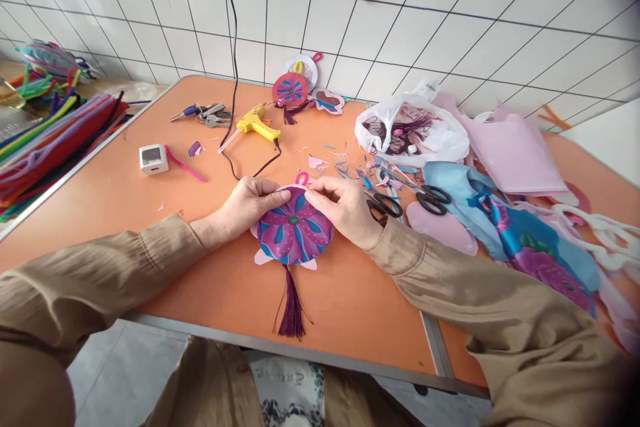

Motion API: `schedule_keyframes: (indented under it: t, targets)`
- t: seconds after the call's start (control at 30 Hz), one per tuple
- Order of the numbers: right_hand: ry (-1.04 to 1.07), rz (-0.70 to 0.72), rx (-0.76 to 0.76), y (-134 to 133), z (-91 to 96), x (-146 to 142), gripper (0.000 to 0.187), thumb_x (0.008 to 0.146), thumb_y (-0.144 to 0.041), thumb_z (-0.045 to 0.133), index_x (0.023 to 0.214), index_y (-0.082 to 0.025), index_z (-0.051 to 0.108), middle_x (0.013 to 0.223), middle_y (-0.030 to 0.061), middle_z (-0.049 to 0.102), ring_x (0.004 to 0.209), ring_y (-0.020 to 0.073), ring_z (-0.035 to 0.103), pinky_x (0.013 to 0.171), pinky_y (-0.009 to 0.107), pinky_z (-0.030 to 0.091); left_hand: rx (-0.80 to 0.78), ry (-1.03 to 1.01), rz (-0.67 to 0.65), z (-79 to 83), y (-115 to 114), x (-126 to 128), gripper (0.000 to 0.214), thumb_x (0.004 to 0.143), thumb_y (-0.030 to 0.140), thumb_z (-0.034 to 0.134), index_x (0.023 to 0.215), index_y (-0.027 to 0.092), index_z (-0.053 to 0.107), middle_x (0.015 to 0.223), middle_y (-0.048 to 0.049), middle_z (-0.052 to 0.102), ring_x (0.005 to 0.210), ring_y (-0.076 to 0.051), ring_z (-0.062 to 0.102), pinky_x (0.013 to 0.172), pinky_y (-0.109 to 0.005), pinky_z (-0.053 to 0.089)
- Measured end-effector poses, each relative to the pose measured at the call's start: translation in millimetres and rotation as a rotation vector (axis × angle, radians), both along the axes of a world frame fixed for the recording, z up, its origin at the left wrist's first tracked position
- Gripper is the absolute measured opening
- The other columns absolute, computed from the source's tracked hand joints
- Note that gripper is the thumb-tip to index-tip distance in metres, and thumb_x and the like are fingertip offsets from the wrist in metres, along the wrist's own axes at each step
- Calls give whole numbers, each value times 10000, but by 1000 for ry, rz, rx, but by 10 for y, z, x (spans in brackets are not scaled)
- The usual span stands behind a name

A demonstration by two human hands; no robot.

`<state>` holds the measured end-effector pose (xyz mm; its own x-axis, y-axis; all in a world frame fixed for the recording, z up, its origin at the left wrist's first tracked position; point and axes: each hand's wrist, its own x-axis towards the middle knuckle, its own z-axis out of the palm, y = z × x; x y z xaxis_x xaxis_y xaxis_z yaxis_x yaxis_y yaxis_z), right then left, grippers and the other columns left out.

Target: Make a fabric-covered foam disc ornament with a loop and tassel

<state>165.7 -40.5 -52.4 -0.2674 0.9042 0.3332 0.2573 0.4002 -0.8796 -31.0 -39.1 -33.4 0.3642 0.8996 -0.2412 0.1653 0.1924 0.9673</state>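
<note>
Between my hands is a round fabric ornament (280, 234) with a purple and blue flower pattern and a green centre. A pink loop (302, 178) sticks up at its top, pale pink pieces show along its lower edge, and a dark purple tassel (291, 310) hangs toward the table's front. My left hand (250, 207) pinches the upper left rim, thumb on the front. At the upper right rim, the thumb and finger of my right hand (345, 204) are closed on the edge. The fingers behind the ornament are hidden.
A yellow glue gun (257, 123) with a cord, keys (213, 114) and a white adapter (153, 159) lie behind left. Scissors (434, 199), scraps, a plastic bag (413, 127) and fabric (540, 247) cover the right. Finished-looking ornaments (291, 89) rest against the tiled wall.
</note>
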Motion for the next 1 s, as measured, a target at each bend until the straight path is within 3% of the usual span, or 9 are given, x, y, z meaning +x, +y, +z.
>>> schedule_keyframes:
  t: [0.3,0.7,0.87,1.0]
  targets:
    - [-15,-32,-12,-47,12,-52,204,812,-334,610,674,-185,584,602,-12,559,546,104,470,524,252,391,30,19,-4,-13,-2,11,349,725,433,736,612,128,610,454,24,532,345,-65,438,309,-165,339]
    - [18,6,18,-90,36,-85,219,832,-301,586,643,-195,555,578,-36,492,530,95,416,520,255,372,41,-12,-19,-11,-3,-38,382,655,470,824,727,126,676,574,-11,656,410,-100,537,354,-188,394]
    - [2,-9,1,-94,54,-66,250,835,-351,596,640,-196,570,588,-24,525,559,109,464,544,263,409,40,-43,-16,-83,8,-34,317,711,413,796,672,123,676,536,-19,640,412,-97,534,396,-194,411]
    - [41,-95,-14,-39,138,18,240,833,-380,610,689,-189,639,607,4,624,539,123,543,517,267,445,-34,-199,26,-82,48,-87,306,662,369,856,653,115,686,565,-27,672,446,-97,564,436,-192,448]
